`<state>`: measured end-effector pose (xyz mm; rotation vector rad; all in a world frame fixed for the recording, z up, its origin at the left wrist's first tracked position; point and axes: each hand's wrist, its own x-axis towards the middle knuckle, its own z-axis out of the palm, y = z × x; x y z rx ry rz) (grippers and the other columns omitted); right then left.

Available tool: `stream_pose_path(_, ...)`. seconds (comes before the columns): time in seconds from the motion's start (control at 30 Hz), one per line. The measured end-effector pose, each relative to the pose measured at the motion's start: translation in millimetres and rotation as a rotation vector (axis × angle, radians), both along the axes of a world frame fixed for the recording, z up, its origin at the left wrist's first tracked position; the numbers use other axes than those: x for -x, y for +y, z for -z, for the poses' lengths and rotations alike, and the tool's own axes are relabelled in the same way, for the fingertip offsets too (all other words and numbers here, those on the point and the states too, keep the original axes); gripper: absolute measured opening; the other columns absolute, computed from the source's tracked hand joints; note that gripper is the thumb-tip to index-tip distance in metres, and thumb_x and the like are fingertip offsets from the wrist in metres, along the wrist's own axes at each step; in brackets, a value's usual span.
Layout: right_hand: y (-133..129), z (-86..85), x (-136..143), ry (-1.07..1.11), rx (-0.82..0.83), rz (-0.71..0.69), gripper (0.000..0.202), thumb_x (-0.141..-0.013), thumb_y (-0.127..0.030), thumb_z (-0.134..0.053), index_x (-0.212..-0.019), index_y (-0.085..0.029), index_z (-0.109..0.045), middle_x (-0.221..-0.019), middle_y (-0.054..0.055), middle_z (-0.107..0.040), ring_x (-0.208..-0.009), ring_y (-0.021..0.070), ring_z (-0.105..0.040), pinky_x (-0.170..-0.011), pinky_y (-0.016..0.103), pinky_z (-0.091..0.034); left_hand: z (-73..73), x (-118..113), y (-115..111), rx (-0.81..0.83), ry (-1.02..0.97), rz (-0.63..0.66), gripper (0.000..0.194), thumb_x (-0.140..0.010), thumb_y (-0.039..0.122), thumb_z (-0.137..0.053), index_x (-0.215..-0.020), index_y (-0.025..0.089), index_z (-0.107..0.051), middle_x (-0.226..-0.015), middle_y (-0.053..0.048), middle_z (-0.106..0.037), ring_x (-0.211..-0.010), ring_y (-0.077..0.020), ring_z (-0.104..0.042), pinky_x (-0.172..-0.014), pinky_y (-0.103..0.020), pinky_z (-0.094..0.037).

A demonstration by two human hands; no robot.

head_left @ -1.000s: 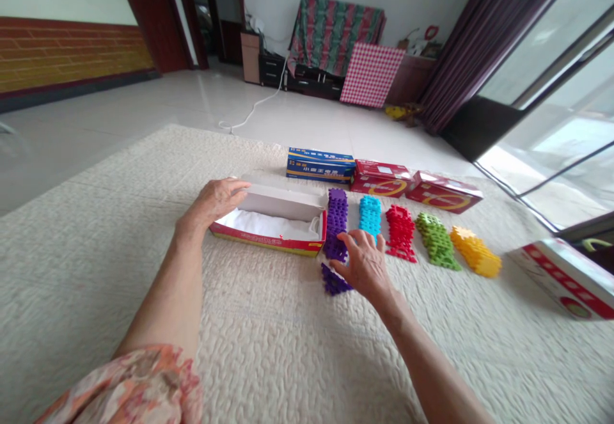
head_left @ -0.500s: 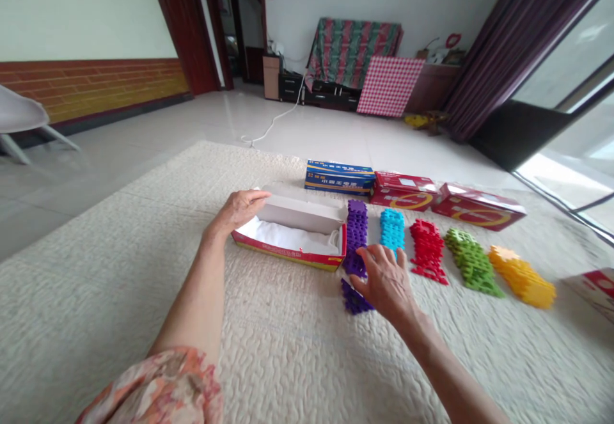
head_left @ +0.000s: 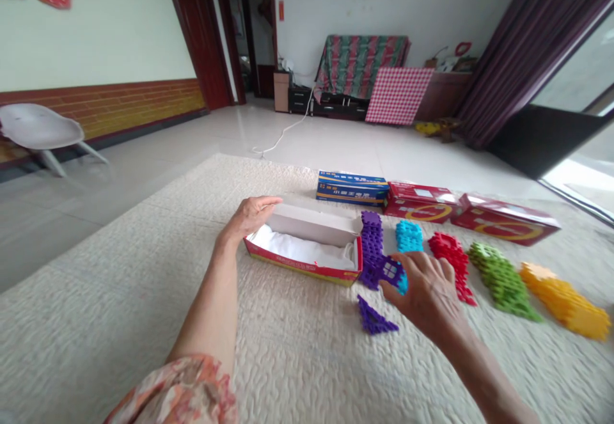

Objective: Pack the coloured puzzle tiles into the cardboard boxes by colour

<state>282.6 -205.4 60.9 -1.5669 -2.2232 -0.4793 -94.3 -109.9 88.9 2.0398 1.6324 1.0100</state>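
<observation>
My left hand grips the far left end of an open long carton box, red and yellow outside, with white cloth inside. My right hand pinches a purple square building piece with a window grid, between thumb and fingers, just right of the box. Behind that piece lies a row of stacked purple building pieces. A purple triangular piece lies alone on the mat, nearer to me. Partly hidden by my right hand is a light-blue stack.
Red, green and yellow stacks lie to the right on the quilted mat. Behind them stand a blue box and two red boxes. A white chair stands far left.
My right hand has lifted a purple square piece from the purple pieces and moved slightly right. The triangular piece now shows fully. My left hand stays on the box; the view has shifted.
</observation>
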Motion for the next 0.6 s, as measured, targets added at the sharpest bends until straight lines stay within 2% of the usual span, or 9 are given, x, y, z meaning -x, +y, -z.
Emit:
stream_pose_path(0.07, 5.5, -14.2, 7.3, 0.058, -0.026, -0.025, 0.039, -0.079, -0.043, -0.062, -0.109, -0.019, -0.06, -0.105, 0.011, -0.062, -0.095, 0.0284, -0.056, -0.086, 0.047, -0.037, -4.0, -1.8, 4.1, -0.016, -0.026, 0.003, 0.036, -0.082, 0.021, -0.05, -0.11, 0.018, -0.071, -0.116, -0.005, -0.071, -0.111, -0.0187, -0.064, -0.101, -0.031, -0.046)
stream_pose_path(0.13, 12.6, -29.5, 26.5, 0.121, -0.031, -0.082, 0.039, -0.078, -0.042, -0.063, -0.109, -0.02, -0.06, -0.105, 0.011, -0.061, -0.095, 0.0279, -0.056, -0.086, 0.046, -0.039, -5.5, -5.4, 8.8, -0.018, -0.054, 0.046, 0.037, -0.081, 0.019, -0.05, -0.112, 0.019, -0.07, -0.117, -0.004, -0.07, -0.111, -0.0176, -0.064, -0.101, -0.03, -0.046)
stream_pose_path(0.27, 30.3, -49.4, 90.3, 0.214, 0.091, -0.264, 0.035, -0.075, -0.032, -0.065, -0.106, -0.018, -0.062, -0.101, 0.01, -0.061, -0.093, 0.0248, -0.057, -0.085, 0.041, -0.041, -1.4, -9.4, 15.6, 0.057, -0.032, 0.103, 0.038, -0.079, 0.012, -0.049, -0.108, 0.02, -0.072, -0.112, -0.003, -0.072, -0.105, -0.0162, -0.067, -0.098, -0.03, -0.048)
stream_pose_path(0.33, 40.4, -50.0, 124.4, 0.222, 0.194, -0.358, 0.035, -0.073, -0.03, -0.065, -0.104, -0.016, -0.063, -0.099, 0.01, -0.06, -0.09, 0.0224, -0.057, -0.081, 0.037, -0.043, 2.0, -7.4, 17.1, 0.066, -0.041, 0.098, 0.037, -0.079, 0.011, -0.047, -0.105, 0.02, -0.073, -0.109, -0.004, -0.073, -0.103, -0.0164, -0.068, -0.097, -0.031, -0.05)
stream_pose_path(0.43, 55.3, -43.0, 165.3, 0.196, 0.331, -0.412, 0.034, -0.071, -0.028, -0.066, -0.102, -0.014, -0.063, -0.097, 0.01, -0.058, -0.08, 0.0177, -0.056, -0.072, 0.031, -0.044, 6.0, -2.0, 17.6, 0.037, -0.123, 0.117, 0.035, -0.082, 0.014, -0.046, -0.106, 0.019, -0.072, -0.107, -0.004, -0.074, -0.102, -0.0161, -0.068, -0.096, -0.032, -0.051)
stream_pose_path(0.6, 71.9, -31.9, 196.2, 0.066, 0.422, -0.423, 0.027, -0.072, -0.028, -0.067, -0.095, -0.014, -0.062, -0.097, 0.009, -0.058, -0.071, 0.0139, -0.054, -0.063, 0.028, -0.042, 8.4, 1.9, 16.7, 0.02, -0.208, 0.146, 0.035, -0.085, 0.014, -0.045, -0.108, 0.016, -0.071, -0.109, -0.005, -0.073, -0.103, -0.0159, -0.068, -0.098, -0.033, -0.05)
